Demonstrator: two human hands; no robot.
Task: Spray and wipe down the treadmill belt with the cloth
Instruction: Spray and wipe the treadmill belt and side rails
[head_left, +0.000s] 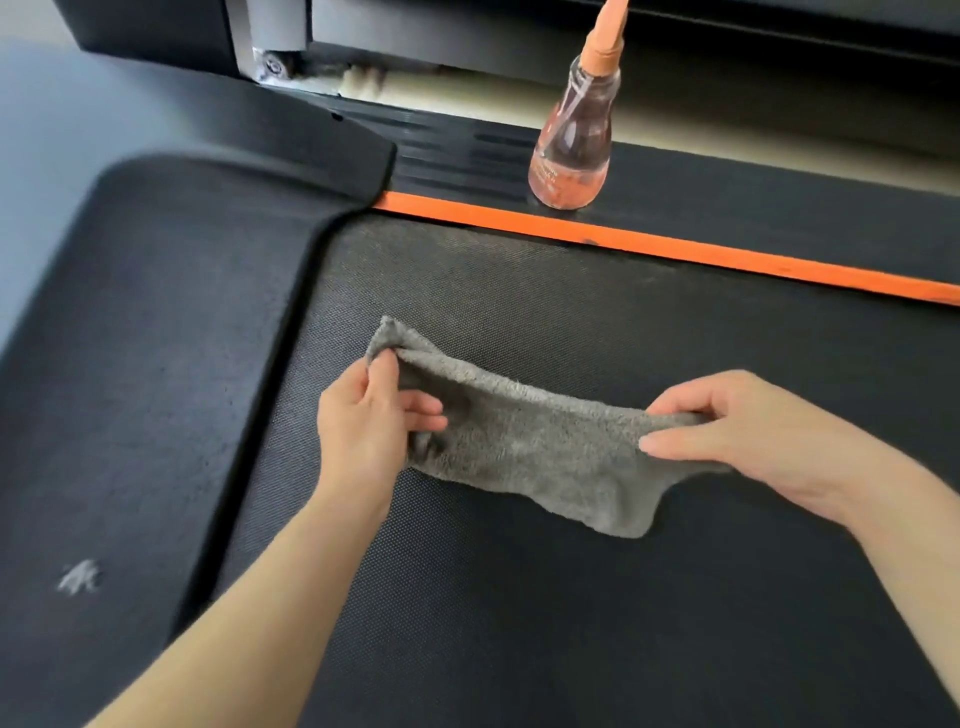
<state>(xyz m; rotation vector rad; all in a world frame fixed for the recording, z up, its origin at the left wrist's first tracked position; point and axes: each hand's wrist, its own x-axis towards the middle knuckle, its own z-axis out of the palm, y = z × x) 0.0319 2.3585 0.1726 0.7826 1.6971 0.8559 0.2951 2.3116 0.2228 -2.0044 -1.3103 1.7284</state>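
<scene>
A grey fluffy cloth (524, 447) is stretched out just above the black textured treadmill belt (519, 623). My left hand (371, 421) pinches its left end between thumb and fingers. My right hand (748, 431) pinches its right end, and a corner of the cloth hangs down below that hand. A clear spray bottle (571, 145) with an orange nozzle stands upright on the far side rail, beyond the orange stripe (675, 249), apart from both hands.
The black motor cover (130, 364) curves around the belt's left end, with a small white smudge (78, 577) on it. The treadmill's upright frame (270, 36) rises at the top left. Pale floor shows beyond the far rail.
</scene>
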